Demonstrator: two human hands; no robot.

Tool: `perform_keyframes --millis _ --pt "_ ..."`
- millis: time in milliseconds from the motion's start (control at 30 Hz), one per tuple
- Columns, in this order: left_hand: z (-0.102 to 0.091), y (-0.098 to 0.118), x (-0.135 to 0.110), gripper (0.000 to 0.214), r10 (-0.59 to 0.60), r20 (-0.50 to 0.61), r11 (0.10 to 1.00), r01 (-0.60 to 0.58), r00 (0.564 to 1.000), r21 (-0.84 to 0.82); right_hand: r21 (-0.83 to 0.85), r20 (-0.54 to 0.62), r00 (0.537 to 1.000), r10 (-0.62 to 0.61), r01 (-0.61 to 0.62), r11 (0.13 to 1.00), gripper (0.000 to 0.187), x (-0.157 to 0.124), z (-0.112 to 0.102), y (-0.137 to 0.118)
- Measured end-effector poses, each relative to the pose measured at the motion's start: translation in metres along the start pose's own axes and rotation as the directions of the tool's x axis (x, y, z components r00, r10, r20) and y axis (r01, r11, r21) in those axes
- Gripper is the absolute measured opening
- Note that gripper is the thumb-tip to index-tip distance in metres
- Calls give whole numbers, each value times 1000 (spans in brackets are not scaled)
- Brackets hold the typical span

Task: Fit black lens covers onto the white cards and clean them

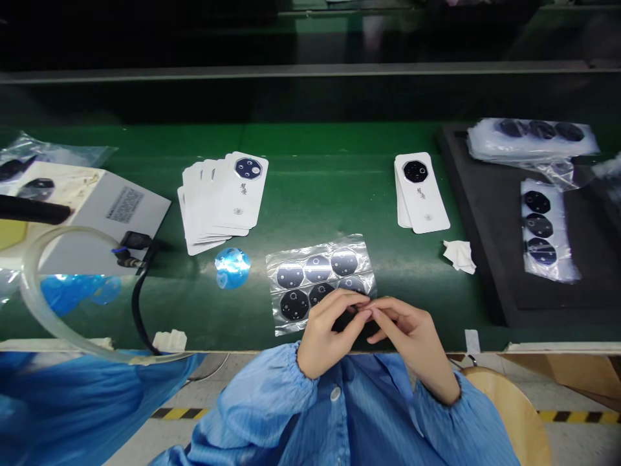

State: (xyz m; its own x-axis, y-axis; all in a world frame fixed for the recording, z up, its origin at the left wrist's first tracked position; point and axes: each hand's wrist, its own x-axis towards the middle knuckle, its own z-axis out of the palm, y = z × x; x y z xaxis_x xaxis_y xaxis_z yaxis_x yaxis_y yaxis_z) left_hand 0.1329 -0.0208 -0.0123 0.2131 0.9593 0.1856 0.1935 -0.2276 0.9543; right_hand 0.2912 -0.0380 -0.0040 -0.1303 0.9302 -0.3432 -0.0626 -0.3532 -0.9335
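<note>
Above plastic sheet point(317, 285), left hand point(332, 330), right hand point(402, 327) pinch fingertips (anything held hidden); card calligraphy point(243, 188) unreadable.

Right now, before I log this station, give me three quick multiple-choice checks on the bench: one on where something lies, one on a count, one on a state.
1. Where does the larger stack of white printed cards lie?
A. Beyond and to the left of the clear sheet of dark discs
B. On the black foam pad
C. Under the person's right hand

2. How many dark discs show in the sheet's far row?
A. Two
B. Three
C. Five

3. How do the person's left hand and right hand stand?
A. Flat on the bench, far apart
B. Both gripping the card stack
C. Raised together over the sheet's near edge

1. A: the stack lies on the green work surface, beyond the sheet.
2. B: three discs sit side by side.
3. C: the fingertips meet; anything held between them is hard to see.
</note>
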Motion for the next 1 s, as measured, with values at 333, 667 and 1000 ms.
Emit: perform_keyframes --millis 333,667,1000 --pt "-16 5 19 7 -129 203 985 149 971 -83 -252 157 979 -132 168 953 22 -4 -9 -3" --pt "-16 6 23 10 -165 275 979 191 947 -73 -189 131 982 -134 158 969 19 -6 -7 -1" --pt "-24 10 20 13 -11 335 1000 6 942 15 -403 160 970 -183 233 885 17 -8 -6 -10"
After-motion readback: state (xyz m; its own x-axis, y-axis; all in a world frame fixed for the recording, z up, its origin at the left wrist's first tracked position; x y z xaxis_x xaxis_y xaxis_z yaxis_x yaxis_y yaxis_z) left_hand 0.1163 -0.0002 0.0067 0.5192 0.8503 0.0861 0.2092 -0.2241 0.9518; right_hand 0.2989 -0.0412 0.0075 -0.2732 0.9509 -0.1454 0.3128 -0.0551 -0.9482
